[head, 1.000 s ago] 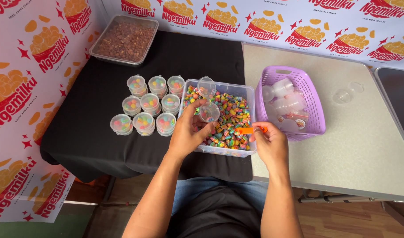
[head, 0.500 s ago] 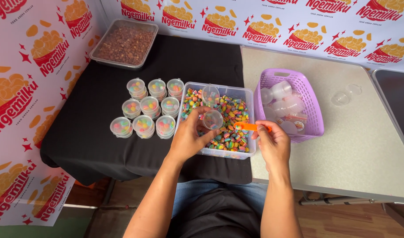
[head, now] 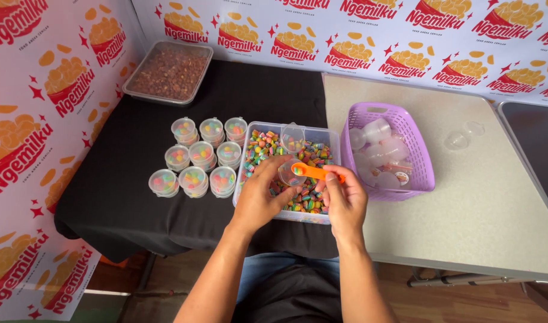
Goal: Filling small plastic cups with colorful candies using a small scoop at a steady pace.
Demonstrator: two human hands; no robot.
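Centre of the frame, over the clear candy tub (head: 250,179): I am watching both hands working above the mixed rainbow sweets. Left hand (head: 259,197) is closing its fingers around a small clear cup (head: 290,174), holding it just above the candy. Right hand (head: 344,200) is pinching the handle of an orange spoon (head: 317,172); the spoon's bowl is carrying a couple of striped sweets and is sitting right at the cup's rim, touching or nearly so, I cannot tell which.

Another empty clear cup (head: 292,136) is lying tilted on the candy at the tub's far side.

Left of the tub, nine filled, lidded cups (head: 195,154) are standing in three rows on the black cloth (head: 118,203), close together. Upper left of the frame, a rectangular tray of brown bits (head: 169,73) is resting on the same cloth.

Right of the tub, nearly touching it, a purple basket (head: 418,157) is holding a pile of empty clear cups and is sitting on the pale desk (head: 483,215). Further right, loose clear lids (head: 462,136) are lying well apart from the basket.
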